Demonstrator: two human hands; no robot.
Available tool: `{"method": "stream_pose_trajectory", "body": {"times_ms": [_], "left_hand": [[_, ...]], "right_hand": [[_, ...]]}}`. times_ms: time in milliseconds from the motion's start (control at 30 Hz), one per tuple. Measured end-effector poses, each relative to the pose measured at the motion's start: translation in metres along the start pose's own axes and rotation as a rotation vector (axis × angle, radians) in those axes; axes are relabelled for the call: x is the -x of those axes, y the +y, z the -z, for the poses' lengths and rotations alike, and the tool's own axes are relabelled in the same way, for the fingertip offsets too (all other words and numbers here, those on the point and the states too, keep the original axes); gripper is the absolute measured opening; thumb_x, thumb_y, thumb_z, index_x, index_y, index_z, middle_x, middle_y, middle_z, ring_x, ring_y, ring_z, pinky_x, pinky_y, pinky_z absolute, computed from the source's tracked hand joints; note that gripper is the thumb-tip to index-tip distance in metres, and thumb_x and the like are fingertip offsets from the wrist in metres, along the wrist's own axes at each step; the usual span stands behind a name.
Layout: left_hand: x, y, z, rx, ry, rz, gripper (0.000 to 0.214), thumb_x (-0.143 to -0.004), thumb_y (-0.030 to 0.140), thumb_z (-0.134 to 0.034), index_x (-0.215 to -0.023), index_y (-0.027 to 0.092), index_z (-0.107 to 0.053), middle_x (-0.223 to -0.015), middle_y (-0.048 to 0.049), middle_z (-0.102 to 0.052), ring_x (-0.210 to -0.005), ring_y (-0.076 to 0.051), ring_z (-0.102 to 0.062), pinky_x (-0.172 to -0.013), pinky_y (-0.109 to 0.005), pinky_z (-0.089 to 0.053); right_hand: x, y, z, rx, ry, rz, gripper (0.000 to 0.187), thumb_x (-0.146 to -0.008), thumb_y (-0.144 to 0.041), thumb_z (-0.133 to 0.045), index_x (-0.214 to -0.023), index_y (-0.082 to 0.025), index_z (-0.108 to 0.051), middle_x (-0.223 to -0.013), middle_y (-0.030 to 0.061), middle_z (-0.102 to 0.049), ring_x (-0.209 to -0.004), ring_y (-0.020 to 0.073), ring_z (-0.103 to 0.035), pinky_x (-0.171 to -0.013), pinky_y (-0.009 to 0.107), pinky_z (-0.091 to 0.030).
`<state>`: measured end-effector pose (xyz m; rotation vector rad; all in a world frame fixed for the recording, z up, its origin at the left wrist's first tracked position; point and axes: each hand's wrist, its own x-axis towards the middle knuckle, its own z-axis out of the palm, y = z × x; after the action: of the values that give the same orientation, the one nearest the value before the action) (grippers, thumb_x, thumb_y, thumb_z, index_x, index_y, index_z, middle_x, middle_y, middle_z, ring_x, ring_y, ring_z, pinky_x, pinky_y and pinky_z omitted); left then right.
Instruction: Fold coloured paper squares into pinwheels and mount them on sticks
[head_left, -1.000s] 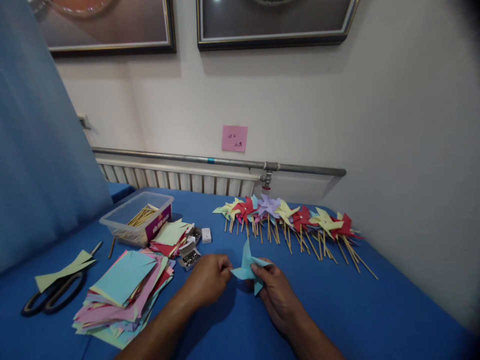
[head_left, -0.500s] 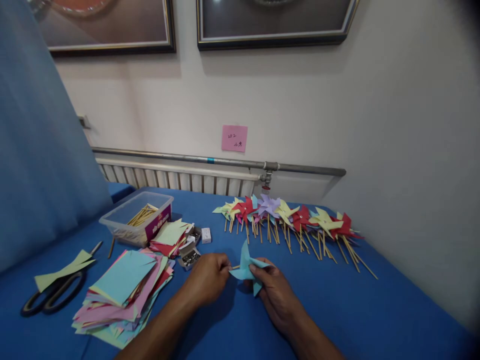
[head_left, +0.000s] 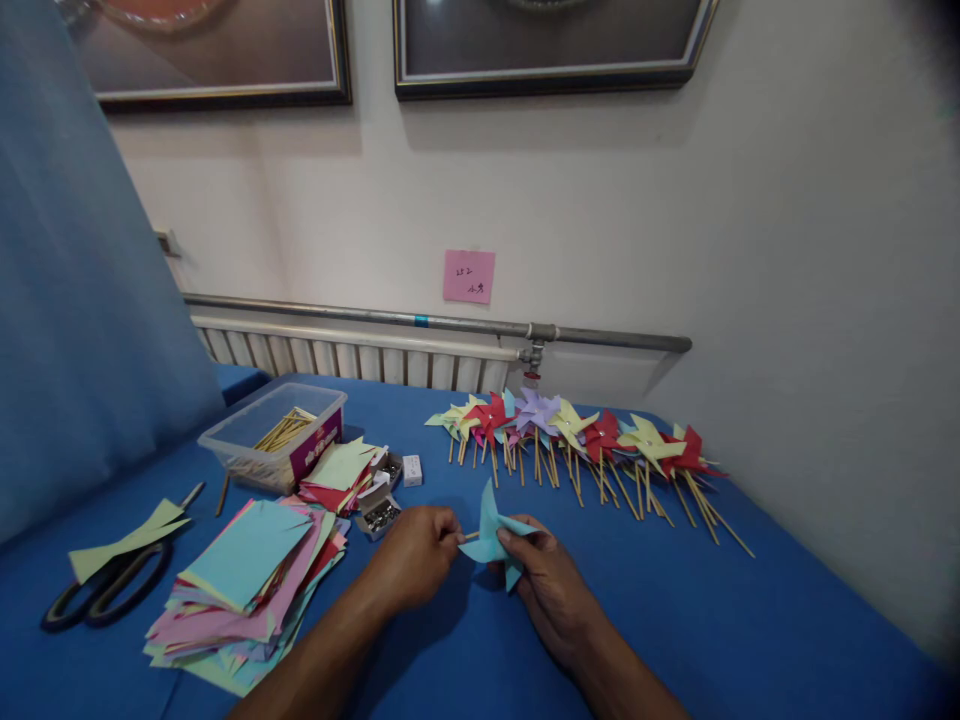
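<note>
A light blue paper pinwheel is held up between my two hands, above the blue cloth. My right hand pinches it near its centre, thumb in front and the other fingers behind the paper. My left hand is closed round a thin wooden stick, of which only a short end shows between the fingers and the pinwheel. Where stick and paper meet is hidden behind a blade. Just beyond my left hand lies an open box of metal pushpins.
Finished pinwheels lie in a row along the back right. On the left are a paper stack, scissors under a pale green strip, and a clear tub of sticks. A small white box stands behind the pins.
Almost nothing differs. Both hands keep the same grip, and the pinwheel has shifted only very slightly.
</note>
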<state>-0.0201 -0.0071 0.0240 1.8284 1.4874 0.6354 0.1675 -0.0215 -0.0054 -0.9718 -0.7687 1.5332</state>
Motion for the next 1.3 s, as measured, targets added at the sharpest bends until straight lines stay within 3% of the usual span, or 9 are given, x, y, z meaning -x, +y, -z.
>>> {"method": "stream_pose_trajectory", "body": {"times_ms": [400,800,1300], "left_hand": [[0.001,0.001,0.0,-0.008,0.002,0.0,0.017,-0.09,0.02,-0.057,-0.076,0.019,-0.067,-0.064,0.0035,-0.057,-0.066,-0.015,-0.051,-0.061,-0.028,-0.029],[0.0,-0.003,-0.004,0.018,-0.011,-0.012,0.017,-0.088,0.013,-0.054,-0.075,0.019,-0.064,-0.064,0.0035,-0.058,-0.065,-0.015,-0.053,-0.061,-0.027,-0.029],[0.0,-0.007,-0.019,0.213,-0.124,0.033,0.011,-0.083,0.015,-0.054,-0.074,0.02,-0.059,-0.062,0.004,-0.059,-0.056,-0.013,-0.051,-0.055,-0.024,-0.033]], "right_hand": [[-0.002,0.004,0.002,0.006,0.006,0.026,0.046,-0.056,-0.046,-0.103,-0.076,-0.02,-0.071,-0.065,-0.0031,-0.067,-0.062,0.0163,-0.06,-0.059,0.03,-0.049],[-0.008,0.011,0.006,0.041,0.037,0.071,0.041,-0.059,-0.046,-0.099,-0.076,-0.02,-0.072,-0.06,-0.0027,-0.066,-0.057,0.0157,-0.056,-0.057,0.029,-0.042],[-0.016,0.014,0.014,0.094,0.112,0.15,0.03,-0.06,-0.035,-0.091,-0.072,-0.022,-0.067,-0.06,-0.0074,-0.057,-0.059,0.0128,-0.045,-0.059,0.028,-0.032]]}}
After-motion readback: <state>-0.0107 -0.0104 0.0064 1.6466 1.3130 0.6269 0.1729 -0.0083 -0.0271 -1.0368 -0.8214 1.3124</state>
